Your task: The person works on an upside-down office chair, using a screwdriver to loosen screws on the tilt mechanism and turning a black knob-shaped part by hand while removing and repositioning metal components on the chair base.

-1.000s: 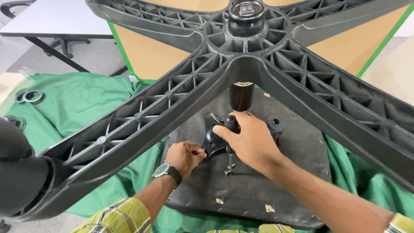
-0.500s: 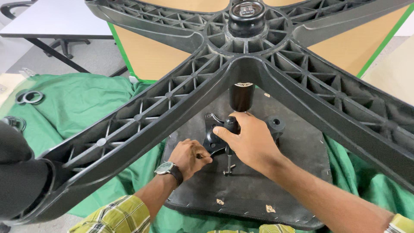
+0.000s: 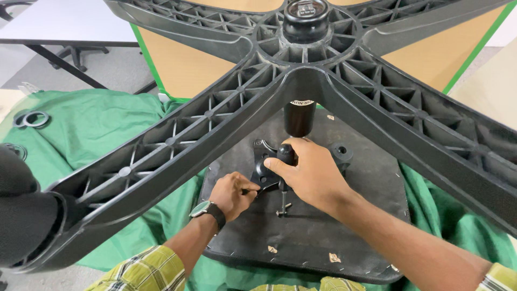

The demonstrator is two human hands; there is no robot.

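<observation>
At far left a black caster wheel (image 3: 21, 215) sits on the end of one arm of the upturned five-arm chair base (image 3: 301, 70), which fills the upper view. Below it the underside of the seat (image 3: 344, 226) lies face down on a green cloth (image 3: 102, 129). The left hand (image 3: 231, 194), with a wristwatch (image 3: 207, 211) on the wrist, has its fingers curled together around a thin tool whose tip points at the black tilt mechanism (image 3: 269, 167); the tool itself is mostly hidden, so its kind cannot be told. The right hand (image 3: 312, 172) has its fingers clamped over the top of the mechanism, just beneath the gas cylinder (image 3: 299, 118) that rises into the base hub. A loose-looking bolt (image 3: 283, 203) stands upright just below the right hand. Risk, as judged: the heavy base stands on the cylinder alone and may tip if the right hand lets go; the tool may slip off a fastener and strike the right hand's fingers; the bolt may roll into the cloth folds. Two rings (image 3: 31, 118) lie on the cloth at left. The cloth lies at floor level; behind stand a wooden desk (image 3: 177, 64) with a green edge and a white desk (image 3: 64, 21) on black legs.
</observation>
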